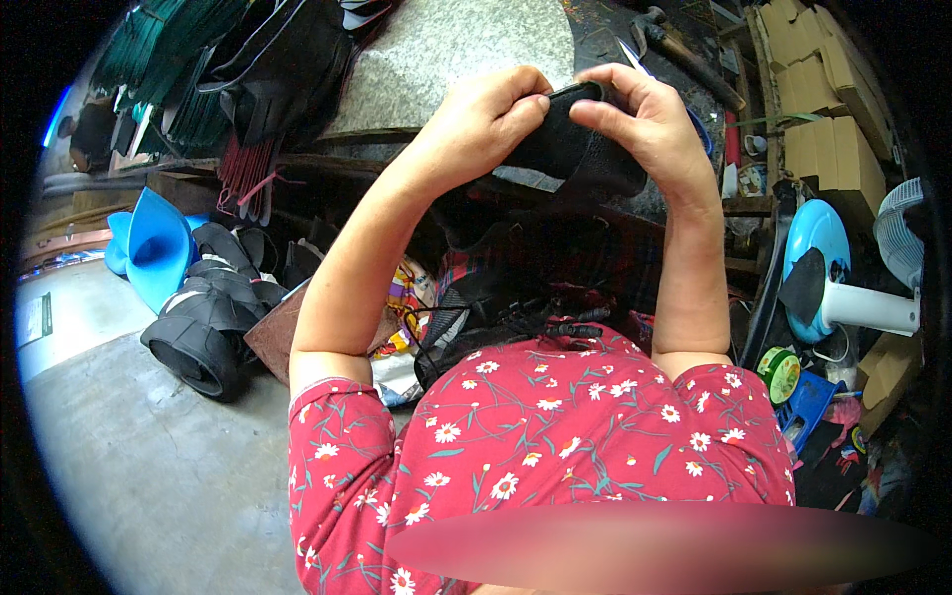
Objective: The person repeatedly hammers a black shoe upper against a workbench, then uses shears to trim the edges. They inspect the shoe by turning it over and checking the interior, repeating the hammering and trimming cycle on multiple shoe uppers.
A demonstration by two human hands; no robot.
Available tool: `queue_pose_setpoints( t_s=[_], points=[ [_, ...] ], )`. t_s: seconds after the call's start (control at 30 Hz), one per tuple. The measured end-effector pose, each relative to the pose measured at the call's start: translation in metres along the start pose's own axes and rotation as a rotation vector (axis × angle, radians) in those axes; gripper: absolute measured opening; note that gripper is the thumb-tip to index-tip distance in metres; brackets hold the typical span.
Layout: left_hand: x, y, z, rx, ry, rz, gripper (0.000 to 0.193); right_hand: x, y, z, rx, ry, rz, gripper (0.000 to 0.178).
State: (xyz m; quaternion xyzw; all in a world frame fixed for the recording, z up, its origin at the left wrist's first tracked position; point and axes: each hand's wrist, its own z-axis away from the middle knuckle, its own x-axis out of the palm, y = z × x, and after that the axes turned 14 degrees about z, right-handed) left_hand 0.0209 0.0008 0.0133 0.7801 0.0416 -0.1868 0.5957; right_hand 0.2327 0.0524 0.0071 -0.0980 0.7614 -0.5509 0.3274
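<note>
Both hands hold up a black fabric piece [565, 149], partly mesh-like, with a folded upper edge; its exact kind I cannot make out. My left hand [496, 124] pinches its left end between thumb and bent fingers. On the other side my right hand [650, 124] grips the edge, thumb in front and fingers behind. The piece hangs below the hands, over the near edge of a pale speckled stone slab [451, 59]. Its lower part merges into the dark area beneath.
A hammer [684, 58] and a pointed blade [631, 56] lie beyond my right hand. Cardboard boxes [828, 159] and a blue-and-white fan [818, 258] stand at the right. Stacked black pieces [203, 332] and curled blue sheets [154, 248] are on the left. Black pieces [273, 74] lie at the far left.
</note>
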Motion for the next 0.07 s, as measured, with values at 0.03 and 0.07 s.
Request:
queue_pose_setpoints(
  t_s=[0.03, 0.07],
  points=[
    [0.0011, -0.0003, -0.0006, -0.013, 0.002, -0.011, 0.025, 0.0001, -0.0005, -0.0007, 0.025, -0.030, 0.025, 0.024],
    [0.0016, -0.0003, -0.0007, -0.009, -0.010, -0.002, 0.026, 0.0000, -0.0010, -0.0026, 0.046, -0.056, 0.062, 0.027]
  ],
)
